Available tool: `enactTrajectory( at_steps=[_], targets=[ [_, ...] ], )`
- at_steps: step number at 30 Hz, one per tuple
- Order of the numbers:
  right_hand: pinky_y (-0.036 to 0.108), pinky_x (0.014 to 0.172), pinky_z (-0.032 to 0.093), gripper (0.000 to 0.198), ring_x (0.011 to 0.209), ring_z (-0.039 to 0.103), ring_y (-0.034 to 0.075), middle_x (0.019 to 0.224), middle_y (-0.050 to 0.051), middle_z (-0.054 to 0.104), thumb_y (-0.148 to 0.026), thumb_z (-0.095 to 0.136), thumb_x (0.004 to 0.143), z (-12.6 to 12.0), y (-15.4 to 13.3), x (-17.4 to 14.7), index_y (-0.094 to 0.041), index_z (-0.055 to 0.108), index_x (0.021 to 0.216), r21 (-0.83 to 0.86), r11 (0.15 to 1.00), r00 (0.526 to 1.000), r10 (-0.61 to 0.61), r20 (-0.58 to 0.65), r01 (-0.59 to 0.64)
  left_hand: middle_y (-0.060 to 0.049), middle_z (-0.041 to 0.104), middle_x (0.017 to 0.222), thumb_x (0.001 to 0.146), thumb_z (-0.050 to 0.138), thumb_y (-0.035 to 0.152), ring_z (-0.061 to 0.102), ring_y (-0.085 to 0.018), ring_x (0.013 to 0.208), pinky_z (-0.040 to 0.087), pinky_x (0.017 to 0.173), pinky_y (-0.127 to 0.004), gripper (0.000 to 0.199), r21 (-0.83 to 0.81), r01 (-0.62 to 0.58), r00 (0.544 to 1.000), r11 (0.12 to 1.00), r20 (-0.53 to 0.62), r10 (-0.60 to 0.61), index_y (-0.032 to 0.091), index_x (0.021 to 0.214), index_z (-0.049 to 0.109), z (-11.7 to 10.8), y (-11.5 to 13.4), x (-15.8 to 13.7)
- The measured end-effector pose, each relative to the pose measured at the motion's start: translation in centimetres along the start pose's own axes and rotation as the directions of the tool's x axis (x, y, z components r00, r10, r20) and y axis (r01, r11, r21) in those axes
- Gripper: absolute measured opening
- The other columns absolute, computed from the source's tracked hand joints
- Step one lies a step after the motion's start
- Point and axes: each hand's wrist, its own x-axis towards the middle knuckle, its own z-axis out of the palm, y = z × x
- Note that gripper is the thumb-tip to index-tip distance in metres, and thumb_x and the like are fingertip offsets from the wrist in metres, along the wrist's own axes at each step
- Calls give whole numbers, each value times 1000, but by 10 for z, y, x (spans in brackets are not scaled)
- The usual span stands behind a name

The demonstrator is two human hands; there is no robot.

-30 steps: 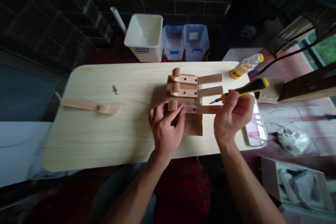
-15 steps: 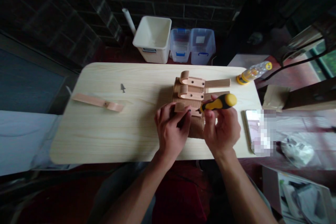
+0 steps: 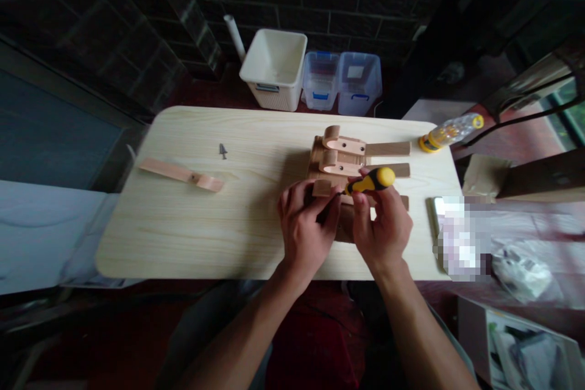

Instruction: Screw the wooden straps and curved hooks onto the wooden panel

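My right hand is wrapped round a yellow and black screwdriver, its tip pointing left. The tip meets the pinched fingertips of my left hand, which hold a small dark screw, now mostly hidden, over the nearest curved wooden hook. This hook lies across a brown wooden block, partly covered by my hands. Beyond it on the block lie a middle wooden hook and a far wooden hook, both with dark screw heads in them.
A loose wooden hook and several screws lie on the left of the pale table. At its right stand a clear bottle with yellow ends and a phone-like item. Storage bins stand behind the table.
The screwdriver has moved left, bringing its tip from a short gap away to the screw at my left fingertips. The whole view has shifted slightly.
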Motion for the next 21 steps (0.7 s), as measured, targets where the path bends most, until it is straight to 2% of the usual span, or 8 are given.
enactTrajectory(
  at_steps=[10, 16, 21],
  targets=[
    [35, 81, 67, 23, 95, 81, 23, 103, 9, 82, -32, 58, 108, 1, 0, 0, -24, 68, 127, -44, 999, 999, -7, 45, 9, -10, 73, 122, 99, 75, 34, 64, -27, 120, 48, 105, -45, 17, -9, 3, 1000, 1000, -5, -3, 32, 113, 85, -1, 0, 0],
    [34, 85, 66, 20, 99, 81, 22, 108, 9, 83, -25, 61, 107, 2, -1, 2, -24, 67, 126, -11, 997, 996, -72, 44, 72, -9, 73, 122, 99, 75, 34, 65, -26, 119, 49, 106, -45, 15, -2, -1, 1000, 1000, 14, 1, 30, 109, 85, -1, -1, 0],
    [35, 85, 67, 21, 99, 81, 22, 108, 9, 83, -23, 61, 106, 2, -1, 2, -24, 68, 126, -4, 997, 996, -77, 41, 77, -9, 73, 126, 98, 77, 33, 65, -27, 121, 49, 107, -46, 12, -7, 5, 1000, 1000, 14, -5, 29, 105, 85, -1, -1, 1]
  ],
)
